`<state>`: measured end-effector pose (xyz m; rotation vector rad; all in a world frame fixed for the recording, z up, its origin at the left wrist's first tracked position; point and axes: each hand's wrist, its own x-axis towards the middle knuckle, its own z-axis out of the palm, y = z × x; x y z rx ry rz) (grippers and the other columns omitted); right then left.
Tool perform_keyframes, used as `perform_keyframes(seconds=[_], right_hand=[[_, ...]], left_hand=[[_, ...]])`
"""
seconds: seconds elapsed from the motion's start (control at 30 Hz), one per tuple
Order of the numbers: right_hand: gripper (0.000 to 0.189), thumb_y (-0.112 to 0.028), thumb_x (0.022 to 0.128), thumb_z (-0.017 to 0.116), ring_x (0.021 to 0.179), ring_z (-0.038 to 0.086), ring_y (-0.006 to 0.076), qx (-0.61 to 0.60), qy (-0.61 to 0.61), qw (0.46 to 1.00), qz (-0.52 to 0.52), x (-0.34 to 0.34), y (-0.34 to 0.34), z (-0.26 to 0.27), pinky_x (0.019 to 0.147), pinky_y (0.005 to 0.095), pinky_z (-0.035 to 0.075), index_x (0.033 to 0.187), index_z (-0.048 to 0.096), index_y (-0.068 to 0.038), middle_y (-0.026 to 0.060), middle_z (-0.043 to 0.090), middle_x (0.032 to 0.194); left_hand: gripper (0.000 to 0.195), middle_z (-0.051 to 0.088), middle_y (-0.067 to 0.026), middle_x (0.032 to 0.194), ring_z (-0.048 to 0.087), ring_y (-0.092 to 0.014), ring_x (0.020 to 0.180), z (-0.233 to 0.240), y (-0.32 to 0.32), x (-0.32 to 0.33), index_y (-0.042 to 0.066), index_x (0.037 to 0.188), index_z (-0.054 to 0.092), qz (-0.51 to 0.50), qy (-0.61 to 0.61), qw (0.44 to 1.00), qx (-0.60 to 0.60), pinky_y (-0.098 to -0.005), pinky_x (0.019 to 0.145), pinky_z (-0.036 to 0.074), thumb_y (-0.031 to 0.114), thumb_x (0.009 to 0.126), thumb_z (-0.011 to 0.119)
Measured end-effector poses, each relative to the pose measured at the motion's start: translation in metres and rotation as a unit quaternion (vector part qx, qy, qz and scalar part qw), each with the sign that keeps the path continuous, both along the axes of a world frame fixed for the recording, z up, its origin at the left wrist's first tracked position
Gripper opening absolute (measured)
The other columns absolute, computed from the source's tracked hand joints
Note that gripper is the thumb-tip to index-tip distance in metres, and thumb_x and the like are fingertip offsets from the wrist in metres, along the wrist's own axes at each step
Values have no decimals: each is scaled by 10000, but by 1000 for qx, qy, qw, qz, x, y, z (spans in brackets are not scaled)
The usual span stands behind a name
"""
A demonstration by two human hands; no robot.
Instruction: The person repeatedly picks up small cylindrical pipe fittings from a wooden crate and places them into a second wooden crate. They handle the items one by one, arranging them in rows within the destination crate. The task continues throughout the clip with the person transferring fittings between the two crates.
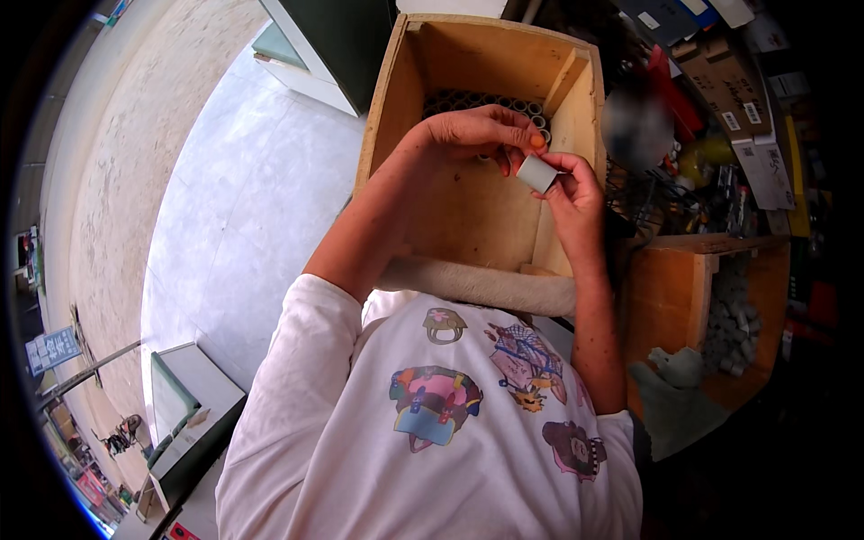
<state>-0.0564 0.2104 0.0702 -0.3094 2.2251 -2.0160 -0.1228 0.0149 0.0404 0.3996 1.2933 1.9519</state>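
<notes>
Between the thumb and fingers of my right hand [577,192] is a short grey plastic pipe coupling [538,174], tilted, above the inside of a wooden crate [466,223]. My left hand [482,131] reaches over from the left, its fingertips at the coupling's upper left end. Whether those fingers grip it or only touch it cannot be told. An orange patch shows at the left thumb tip. At the far end of the crate, rows of similar pipe couplings [520,105] stand on end, partly hidden by my left hand and forearm.
A beige padded roll [479,283] lies across the crate's near edge. To the right, another wooden box [661,297] holds a pile of loose grey couplings [732,331], with a grey-green cloth [675,405] at its front. Cardboard boxes [725,88] and clutter crowd the upper right.
</notes>
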Motion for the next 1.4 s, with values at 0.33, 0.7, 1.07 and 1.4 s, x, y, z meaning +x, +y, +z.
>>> perform_keyframes(seconds=[0.33, 0.7, 1.07, 1.4], right_hand=[[191, 38, 858, 582, 763, 594, 97, 11, 5, 1000, -3, -1, 2, -2, 684, 239, 526, 1037, 533, -8, 49, 588, 907], [252, -24, 893, 559, 807, 613, 120, -77, -17, 997, -5, -1, 6, 8, 722, 263, 526, 1136, 495, -4, 69, 557, 1084], [195, -20, 903, 546, 784, 613, 110, -97, -15, 995, 8, -2, 8, 7, 721, 249, 523, 1097, 526, -9, 56, 583, 1023], [196, -50, 912, 551, 787, 606, 113, -94, -18, 995, 15, 0, 7, 9, 723, 253, 518, 1103, 535, -9, 59, 585, 995]], left_hand=[[390, 648, -45, 947, 601, -121, 785, 38, -2, 13, 18, 1058, 619, -37, 143, 977, -156, -246, 662, 505, 234, 766, 760], [351, 623, -52, 969, 605, -144, 838, -7, -8, 4, 48, 1092, 623, 75, 93, 976, -180, -276, 749, 527, 165, 775, 718], [391, 656, -126, 939, 626, -266, 911, -140, 51, 4, 177, 959, 665, 74, 247, 822, -508, -361, 799, 506, 207, 580, 754], [403, 643, -130, 1073, 591, -293, 1055, -194, 70, 12, 116, 1089, 628, 192, 171, 838, -481, -388, 856, 489, 82, 689, 672]])
